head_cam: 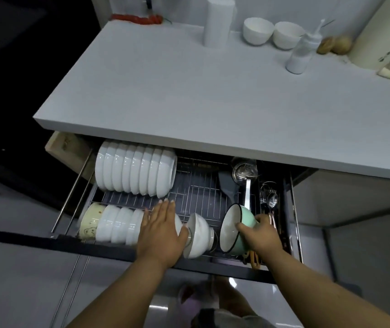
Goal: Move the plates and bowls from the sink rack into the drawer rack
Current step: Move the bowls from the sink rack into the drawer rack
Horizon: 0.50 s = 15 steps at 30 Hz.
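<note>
The drawer rack is pulled out under the white counter. Several white bowls stand on edge in its back row. The front row holds a cream bowl with a bear print, then several white bowls. My left hand lies flat against the right end of that front row, fingers spread, its thumb touching a white bowl on its side. My right hand grips a mint-green bowl with a dark rim, held on edge over the rack's front right.
A ladle, a grey spatula and spoons lie in the drawer's right side. On the counter stand two white bowls, a white cylinder and a squeeze bottle. The dark drawer front juts toward me.
</note>
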### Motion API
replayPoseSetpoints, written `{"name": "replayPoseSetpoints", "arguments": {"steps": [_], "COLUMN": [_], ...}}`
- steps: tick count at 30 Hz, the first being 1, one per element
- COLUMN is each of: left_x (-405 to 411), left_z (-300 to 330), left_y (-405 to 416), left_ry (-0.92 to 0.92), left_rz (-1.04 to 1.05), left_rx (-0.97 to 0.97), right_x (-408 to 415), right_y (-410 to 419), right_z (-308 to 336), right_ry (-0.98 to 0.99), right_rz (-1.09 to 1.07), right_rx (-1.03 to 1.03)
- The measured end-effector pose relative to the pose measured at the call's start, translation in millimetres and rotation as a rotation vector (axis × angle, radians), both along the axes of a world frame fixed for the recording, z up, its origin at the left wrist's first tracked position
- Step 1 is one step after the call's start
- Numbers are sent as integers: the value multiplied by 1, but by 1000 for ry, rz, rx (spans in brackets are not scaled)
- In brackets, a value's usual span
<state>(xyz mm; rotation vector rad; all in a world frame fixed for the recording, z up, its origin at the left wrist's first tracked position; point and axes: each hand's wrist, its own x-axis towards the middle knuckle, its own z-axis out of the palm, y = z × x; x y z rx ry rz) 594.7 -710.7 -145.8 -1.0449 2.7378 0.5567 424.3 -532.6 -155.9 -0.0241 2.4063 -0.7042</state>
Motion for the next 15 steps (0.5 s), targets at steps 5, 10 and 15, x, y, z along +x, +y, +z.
{"name": "replayPoseSetpoints", "arguments": {"steps": [5,10,15], "left_x": [1,1,2], "left_z": [-3,-4,-5], "left_y": [0,-1,-1], "left_ry": [1,8,11], "left_rz": [12,45,34], "left_rx": [20,49,38], "right_x": [7,9,15], "right_y": [-10,-27,-41], "right_z": [-9,-19,-34], "right_ry": [-26,-69,-112], "right_rz": [114,199,231], "right_rx": [115,161,183]}}
